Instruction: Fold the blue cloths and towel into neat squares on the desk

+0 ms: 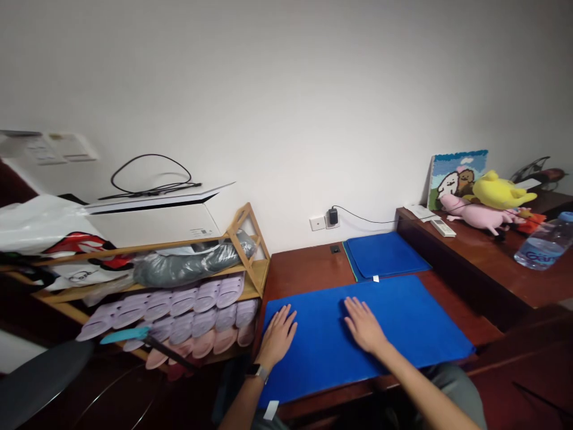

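Note:
A blue cloth (322, 352) lies spread flat on the reddish-brown wooden desk (299, 266), its near edge reaching the desk's front. My left hand (278, 335) rests on the cloth near its left edge, fingers stretched out, a watch on the wrist. Over the middle of the same cloth is my right hand (363, 325), palm down with fingers extended and nothing held. Behind it, a folded blue cloth (387, 254) with a green edge lies toward the wall. White tags show on both cloths.
Left of the desk stands a wooden rack (253, 269) with rows of slippers (192, 298) and a white box (156, 224). A raised wooden surface on the right carries plush toys (478, 216), a remote (443, 227) and a water bottle (544, 245). A charger (333, 215) is plugged into the wall.

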Motion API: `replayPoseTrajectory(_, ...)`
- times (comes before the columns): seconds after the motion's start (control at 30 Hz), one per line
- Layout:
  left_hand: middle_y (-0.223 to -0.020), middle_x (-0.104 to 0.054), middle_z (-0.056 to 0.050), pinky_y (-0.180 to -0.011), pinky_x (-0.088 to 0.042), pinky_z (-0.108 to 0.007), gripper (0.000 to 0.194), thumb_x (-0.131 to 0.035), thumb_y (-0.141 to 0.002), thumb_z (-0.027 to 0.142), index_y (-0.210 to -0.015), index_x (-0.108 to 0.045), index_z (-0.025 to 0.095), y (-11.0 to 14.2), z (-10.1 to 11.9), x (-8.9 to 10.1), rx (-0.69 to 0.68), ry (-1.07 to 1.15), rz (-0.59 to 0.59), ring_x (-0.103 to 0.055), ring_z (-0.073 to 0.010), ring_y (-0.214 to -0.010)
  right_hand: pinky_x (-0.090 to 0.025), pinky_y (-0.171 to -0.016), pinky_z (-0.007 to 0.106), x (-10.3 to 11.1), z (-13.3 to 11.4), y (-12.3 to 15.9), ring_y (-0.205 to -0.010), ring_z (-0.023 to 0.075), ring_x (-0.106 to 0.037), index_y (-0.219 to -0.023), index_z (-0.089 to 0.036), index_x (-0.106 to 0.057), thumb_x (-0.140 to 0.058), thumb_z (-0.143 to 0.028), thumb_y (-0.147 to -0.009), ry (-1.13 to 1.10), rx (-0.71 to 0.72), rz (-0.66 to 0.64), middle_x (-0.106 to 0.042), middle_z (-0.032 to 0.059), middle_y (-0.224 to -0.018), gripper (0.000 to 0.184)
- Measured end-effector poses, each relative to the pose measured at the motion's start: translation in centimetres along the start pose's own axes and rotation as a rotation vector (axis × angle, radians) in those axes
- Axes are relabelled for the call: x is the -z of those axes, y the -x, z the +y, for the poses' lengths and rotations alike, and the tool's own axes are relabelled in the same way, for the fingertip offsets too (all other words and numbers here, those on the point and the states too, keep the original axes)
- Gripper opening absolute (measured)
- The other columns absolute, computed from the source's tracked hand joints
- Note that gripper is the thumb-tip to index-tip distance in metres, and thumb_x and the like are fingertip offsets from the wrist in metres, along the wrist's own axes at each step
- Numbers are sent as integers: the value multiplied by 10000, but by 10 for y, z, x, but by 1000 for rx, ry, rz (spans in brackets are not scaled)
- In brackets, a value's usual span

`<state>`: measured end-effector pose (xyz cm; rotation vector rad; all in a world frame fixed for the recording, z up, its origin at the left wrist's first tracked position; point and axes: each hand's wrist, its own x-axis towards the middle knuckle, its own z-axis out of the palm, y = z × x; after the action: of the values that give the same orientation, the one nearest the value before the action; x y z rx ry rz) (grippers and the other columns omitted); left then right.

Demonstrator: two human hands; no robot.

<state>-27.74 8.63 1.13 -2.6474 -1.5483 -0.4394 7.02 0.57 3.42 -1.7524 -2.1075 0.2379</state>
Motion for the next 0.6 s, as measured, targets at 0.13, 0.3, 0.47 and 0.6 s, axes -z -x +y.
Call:
replayPoseTrajectory(0.13,-1693,-379,-40,-1276,-292,-514,526,-362,-1088,473,-1590,-441,336,36,14,-6,-15,-16,-23,-343,-257,-1561,-186,-1306,511,-39,-83,-16,-1595,270,-244,-1659,-208,-306,-285,-487,-1079,-114,129,-108,-306,66,-1705,644)
replayPoseTrajectory(0.3,-1700,-362,-37,-1270,-286,-532,557,-393,-1075,503,-1616,-375,374,48,13,-9,38,-33,-82,-343,-271,-1562,-156,-1309,520,-70,-108,-24,-1598,280,-228,-1657,-185,-307,-304,-484,-1073,-131,153,-154,-287,88,-1707,656)
replayPoseTrajectory(0.47,-1708,-341,-19,-1276,-257,-544,550,-378,-1080,509,-1618,-358,395,43,16,-3,49,-13,-84,-314,-275,-1574,-164,-1304,522,-39,-20,10,-1593,258,-248,-1646,-234,-340,-273,-514,-1071,-26,22,-107,-322,56,-1699,643)
replayPoseTrajectory(0.6,-1709,-333,-15,-1281,-245,-548,552,-383,-1077,508,-1617,-363,392,42,15,-5,60,-6,-99,-308,-276,-1576,-169,-1298,543,13,113,64,-1590,267,-256,-1641,-242,-359,-247,-514,-1053,140,-268,-69,-345,53,-1693,658)
